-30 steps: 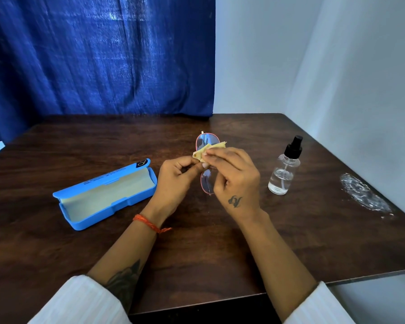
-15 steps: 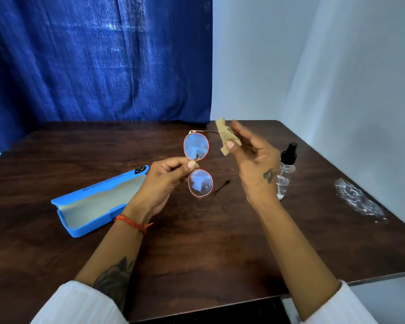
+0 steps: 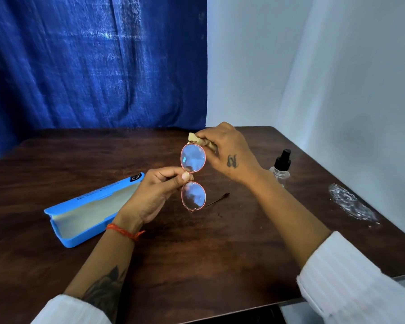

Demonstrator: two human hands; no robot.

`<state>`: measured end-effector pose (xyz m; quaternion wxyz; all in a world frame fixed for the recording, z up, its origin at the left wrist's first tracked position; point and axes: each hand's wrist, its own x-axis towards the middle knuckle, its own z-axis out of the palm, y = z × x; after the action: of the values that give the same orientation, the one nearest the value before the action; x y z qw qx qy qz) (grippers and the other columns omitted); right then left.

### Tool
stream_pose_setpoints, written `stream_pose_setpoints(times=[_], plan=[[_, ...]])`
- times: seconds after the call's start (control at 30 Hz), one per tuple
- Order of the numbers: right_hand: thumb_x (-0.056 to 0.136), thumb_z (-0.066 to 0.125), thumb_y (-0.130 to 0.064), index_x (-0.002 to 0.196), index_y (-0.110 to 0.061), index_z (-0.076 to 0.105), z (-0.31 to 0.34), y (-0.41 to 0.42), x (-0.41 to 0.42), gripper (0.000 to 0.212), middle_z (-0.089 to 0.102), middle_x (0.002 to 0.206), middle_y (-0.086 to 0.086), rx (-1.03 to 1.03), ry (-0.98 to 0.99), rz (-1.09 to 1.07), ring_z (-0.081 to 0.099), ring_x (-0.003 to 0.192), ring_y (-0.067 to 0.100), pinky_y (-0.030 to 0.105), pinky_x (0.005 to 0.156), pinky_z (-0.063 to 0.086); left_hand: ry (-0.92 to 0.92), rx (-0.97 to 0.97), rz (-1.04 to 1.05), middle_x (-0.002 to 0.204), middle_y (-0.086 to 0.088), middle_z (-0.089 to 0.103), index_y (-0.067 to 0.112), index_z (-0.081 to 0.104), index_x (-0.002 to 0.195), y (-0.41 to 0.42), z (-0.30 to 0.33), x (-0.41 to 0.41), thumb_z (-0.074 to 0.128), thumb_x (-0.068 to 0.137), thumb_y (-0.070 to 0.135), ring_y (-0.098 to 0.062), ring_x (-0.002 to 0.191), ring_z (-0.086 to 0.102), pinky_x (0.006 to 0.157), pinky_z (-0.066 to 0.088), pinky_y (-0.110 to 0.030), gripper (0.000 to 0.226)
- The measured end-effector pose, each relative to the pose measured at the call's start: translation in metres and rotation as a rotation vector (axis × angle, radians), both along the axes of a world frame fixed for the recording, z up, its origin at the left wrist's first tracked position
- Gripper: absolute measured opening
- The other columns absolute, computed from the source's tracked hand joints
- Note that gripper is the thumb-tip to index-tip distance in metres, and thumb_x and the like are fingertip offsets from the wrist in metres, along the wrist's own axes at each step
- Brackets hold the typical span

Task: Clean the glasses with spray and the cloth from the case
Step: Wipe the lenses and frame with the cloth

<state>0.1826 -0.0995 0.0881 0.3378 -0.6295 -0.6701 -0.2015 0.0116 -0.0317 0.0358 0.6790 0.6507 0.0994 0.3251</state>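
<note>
1. Head view: dark wooden bench [image 3: 197, 265], the surface that carries every loose item listed; it is the landmark for all places below.
2. Blue curtain [image 3: 96, 61], hanging behind the bench's far edge on the left side; a pale wall stands behind the bench's far right corner.
3. Blue case [image 3: 89, 211], lying open on the bench toward its left side, pale lining facing up, nothing visible inside.
4. Left hand [image 3: 154, 195], raised over the middle of the bench, an orange thread around the wrist; thumb and fingers pinch the glasses at the bridge between the two lenses.
5. Right hand [image 3: 229, 153], raised over the bench toward its far edge, a tattoo on its back; fingers are curled around the cloth at the upper end of the glasses frame.
6. Glasses [image 3: 193, 177], held clear above the middle of the bench, turned so that one round lens stands above the other; red-rimmed, with one thin temple arm trailing toward the bench's right side.
7. White smeared patch [image 3: 351, 204], on the bench surface near its right edge.
8. Spray bottle [image 3: 281, 169], clear with a black top, upright on the bench right of centre, partly hidden behind the right wrist.
9. Cloth [image 3: 195, 138], yellowish, bunched in the right hand above the bench, touching the frame's top end.
</note>
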Motion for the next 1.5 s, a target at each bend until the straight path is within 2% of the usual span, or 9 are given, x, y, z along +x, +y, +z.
stream_pose_setpoints(times=[0.23,0.53,0.67,0.8,0.93,1.07,1.27,1.37,1.5], plan=[[0.082,0.059,-0.006,0.101,-0.004,0.064,0.008,-0.007,0.007,0.02,0.067,0.088,0.01,-0.163,-0.161,-0.149,0.05,0.09,0.027,0.023,0.07,0.027,-0.022,-0.026,-0.001,0.069,0.01,0.067,0.018,0.075,0.071,0.001,-0.001,-0.001,0.083,0.048,0.053,-0.001,0.068,0.06,0.068,0.049,-0.014,0.043],[0.088,0.053,-0.012,0.118,-0.008,0.058,0.006,-0.015,0.017,0.031,0.063,0.104,0.013,-0.241,-0.052,-0.403,0.047,0.104,0.027,0.026,0.07,0.029,-0.069,-0.083,-0.002,0.069,0.01,0.068,0.017,0.075,0.071,0.003,0.002,-0.004,0.085,0.046,0.051,-0.001,0.067,0.062,0.068,0.05,-0.014,0.043],[0.088,0.05,-0.008,0.11,-0.006,0.061,0.004,-0.013,0.021,0.025,0.065,0.1,0.012,-0.184,-0.051,-0.473,0.05,0.097,0.028,0.027,0.068,0.031,-0.095,-0.107,0.0,0.069,0.01,0.068,0.018,0.075,0.071,0.004,0.003,-0.005,0.085,0.047,0.048,-0.001,0.067,0.062,0.068,0.051,-0.014,0.039],[0.087,0.047,-0.004,0.087,-0.009,0.06,0.007,-0.019,0.027,0.014,0.059,0.076,0.011,-0.137,0.006,-0.534,0.053,0.077,0.027,0.027,0.062,0.03,-0.18,-0.18,0.018,0.067,0.009,0.066,0.017,0.075,0.07,0.008,0.006,-0.008,0.084,0.048,0.044,-0.001,0.064,0.061,0.066,0.051,-0.013,0.037],[0.083,0.062,-0.012,0.098,-0.01,0.069,0.013,-0.047,0.004,0.016,0.071,0.084,0.003,0.088,0.409,-0.267,0.065,0.078,0.022,0.033,0.072,0.05,-0.243,-0.292,0.063,0.065,0.006,0.067,0.015,0.075,0.069,0.01,0.008,-0.008,0.088,0.04,0.043,-0.002,0.064,0.063,0.064,0.051,-0.014,0.042],[0.077,0.074,-0.009,0.099,-0.015,0.073,-0.007,-0.071,-0.046,0.023,0.074,0.089,-0.001,-0.134,0.742,0.06,0.07,0.083,0.015,0.033,0.08,0.056,-0.29,-0.351,0.068,0.066,0.006,0.067,0.015,0.074,0.069,0.008,0.007,-0.004,0.089,0.041,0.041,-0.003,0.063,0.063,0.066,0.052,-0.016,0.042],[0.078,0.068,-0.021,0.088,-0.011,0.07,-0.046,-0.061,-0.082,0.014,0.07,0.079,-0.002,-0.011,0.397,-0.04,0.059,0.071,0.01,0.02,0.067,0.044,-0.279,-0.387,0.053,0.067,0.003,0.066,0.015,0.073,0.074,0.008,0.003,-0.002,0.089,0.044,0.041,-0.005,0.067,0.061,0.066,0.051,-0.016,0.043],[0.073,0.072,-0.01,0.091,-0.008,0.069,-0.056,-0.057,-0.082,0.018,0.07,0.086,0.002,0.078,0.241,-0.085,0.055,0.078,0.012,0.011,0.074,0.034,-0.274,-0.399,0.058,0.067,0.003,0.066,0.014,0.073,0.073,0.007,0.004,-0.002,0.089,0.042,0.04,-0.005,0.063,0.062,0.063,0.051,-0.017,0.044],[0.07,0.069,0.002,0.092,-0.005,0.067,-0.066,-0.056,-0.065,0.023,0.068,0.086,0.005,0.093,0.044,-0.113,0.055,0.076,0.02,0.016,0.075,0.037,-0.27,-0.4,0.089,0.064,0.006,0.067,0.014,0.075,0.069,0.006,0.005,-0.002,0.091,0.034,0.042,-0.003,0.062,0.063,0.064,0.052,-0.015,0.047]])
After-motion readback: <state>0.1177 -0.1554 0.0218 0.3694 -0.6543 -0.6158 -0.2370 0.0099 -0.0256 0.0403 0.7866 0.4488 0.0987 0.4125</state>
